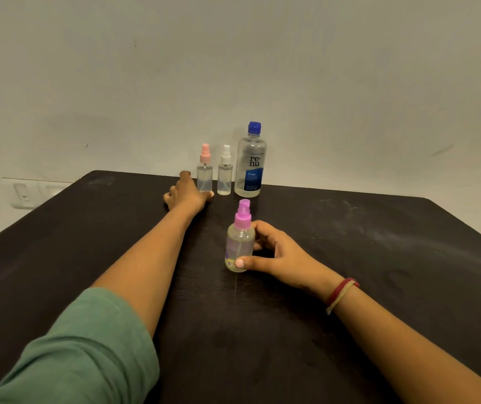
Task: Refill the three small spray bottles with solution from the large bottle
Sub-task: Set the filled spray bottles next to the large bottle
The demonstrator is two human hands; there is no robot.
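Against the wall at the far edge of the dark table (350,258) stand the large clear solution bottle (250,163) with a blue cap, a white-capped spray bottle (224,173) and a pink-capped spray bottle (205,170). My left hand (188,193) is at the base of the pink-capped bottle, thumb across its front and index finger up along its left side. Nearer to me, my right hand (274,255) holds a magenta-capped spray bottle (240,243) that contains pale liquid, with my thumb low on its front and my fingers behind it. All caps are on.
A white wall rises right behind the bottles. A wall switch plate (34,193) shows past the table's left edge. My right wrist wears a red and cream band (341,294).
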